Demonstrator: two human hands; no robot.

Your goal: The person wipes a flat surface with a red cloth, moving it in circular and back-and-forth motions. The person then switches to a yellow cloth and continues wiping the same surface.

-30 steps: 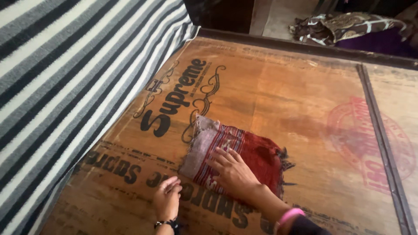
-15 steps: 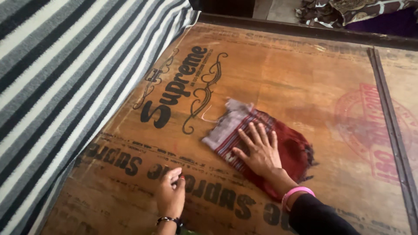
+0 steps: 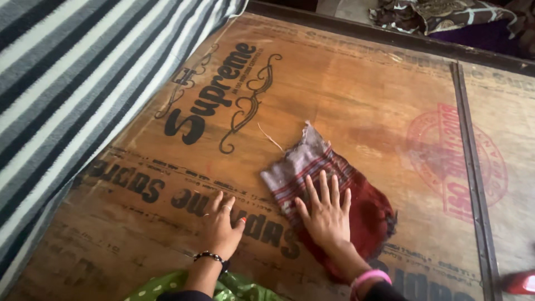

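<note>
My right hand (image 3: 326, 214) lies flat with fingers spread on a red and grey striped rag (image 3: 368, 212), pressing it onto a brown plywood board (image 3: 345, 95) that carries black and red printed marks. My left hand (image 3: 223, 223) rests palm down on the bare board just left of the rag, fingers apart, holding nothing. A black bead bracelet circles the left wrist and a pink band the right wrist. A loose thread (image 3: 270, 137) trails from the rag's far corner.
A grey and white striped mattress (image 3: 67, 95) lies folded back along the board's left side. A dark metal strip (image 3: 473, 184) splits the board on the right. Crumpled patterned cloth (image 3: 440, 14) lies beyond the far edge. A red object (image 3: 521, 283) shows at bottom right.
My right hand has slid the rag across the board, first away to the right, then back nearer. My left hand stayed planted on the board.
</note>
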